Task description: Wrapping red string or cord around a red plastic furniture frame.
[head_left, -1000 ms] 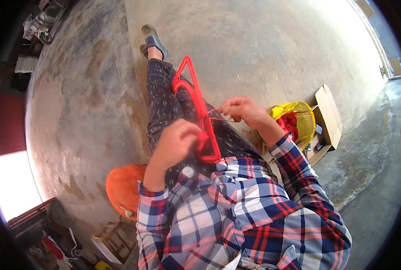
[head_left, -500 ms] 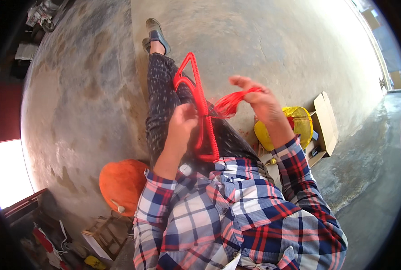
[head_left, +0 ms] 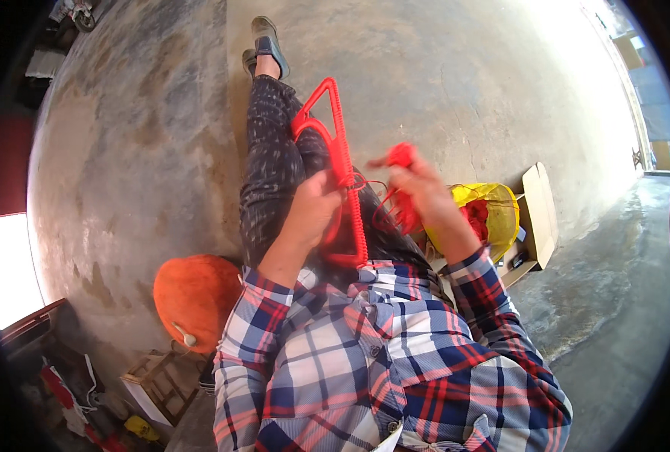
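A red frame (head_left: 340, 151), tightly wrapped in cord, with a pointed far end and a curved inner piece, slants across my dark-patterned trousers. My left hand (head_left: 314, 215) is closed round its near left part. From the frame's middle, a loose strand runs right to a bundle of red cord (head_left: 404, 214). My right hand (head_left: 427, 194), somewhat blurred, grips that bundle; some of the cord sticks out beyond the fingers and some hangs below them.
A yellow bag (head_left: 505, 226) with red material inside stands right of my right forearm, against an open cardboard box (head_left: 543, 215). At left sits a round orange fabric thing (head_left: 193, 297) beside a small wooden frame (head_left: 158, 388). Concrete floor (head_left: 440, 68) surrounds my legs.
My right hand has moved slightly down and left, its fingers now closed more tightly on the cord bundle. The strand to the frame hangs in a looser loop. My left hand still holds the frame.
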A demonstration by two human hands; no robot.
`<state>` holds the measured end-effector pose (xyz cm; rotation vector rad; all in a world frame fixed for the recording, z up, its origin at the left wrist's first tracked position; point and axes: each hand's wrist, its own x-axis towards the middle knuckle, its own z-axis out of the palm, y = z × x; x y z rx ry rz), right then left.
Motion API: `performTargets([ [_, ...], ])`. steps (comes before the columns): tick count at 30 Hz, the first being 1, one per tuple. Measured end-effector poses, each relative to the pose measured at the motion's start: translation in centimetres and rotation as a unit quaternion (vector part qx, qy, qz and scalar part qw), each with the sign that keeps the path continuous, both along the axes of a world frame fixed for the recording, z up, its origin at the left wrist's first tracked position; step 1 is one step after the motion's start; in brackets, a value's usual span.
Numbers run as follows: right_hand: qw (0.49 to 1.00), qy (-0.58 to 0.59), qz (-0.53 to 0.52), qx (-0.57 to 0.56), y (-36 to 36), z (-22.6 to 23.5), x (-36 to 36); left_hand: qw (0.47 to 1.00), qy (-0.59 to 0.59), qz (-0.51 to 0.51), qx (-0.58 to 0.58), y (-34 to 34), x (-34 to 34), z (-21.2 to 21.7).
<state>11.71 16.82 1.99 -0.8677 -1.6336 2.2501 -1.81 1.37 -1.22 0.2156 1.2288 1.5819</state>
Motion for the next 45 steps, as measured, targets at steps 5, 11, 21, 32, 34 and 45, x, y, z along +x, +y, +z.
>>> performTargets([
  [5,0.999,-0.028,0.018,0.01,-0.4,1.7,-0.2,1.0,-0.018,0.013,0.002,0.1,0.3,0.3],
  [11,0.991,0.052,0.013,-0.123,-2.2,6.7,1.6,0.999,-0.019,0.016,-0.021,0.3,0.3,-0.7],
  [21,0.936,0.222,0.191,-0.193,-0.1,9.3,1.3,0.887,0.462,-0.02,-0.003,-0.1,2.2,5.4],
  [32,0.928,-0.091,0.243,0.266,-3.0,0.0,-2.1,0.985,-0.052,0.045,-0.158,-1.9,0.9,3.3],
  [34,0.947,-0.077,0.189,0.25,-3.5,-1.1,-2.2,0.983,-0.059,0.046,-0.17,-2.0,0.9,3.4],
  [45,0.993,0.028,0.081,0.087,-2.4,-0.9,-1.6,0.886,0.428,0.043,-0.174,-2.1,1.0,4.8],
])
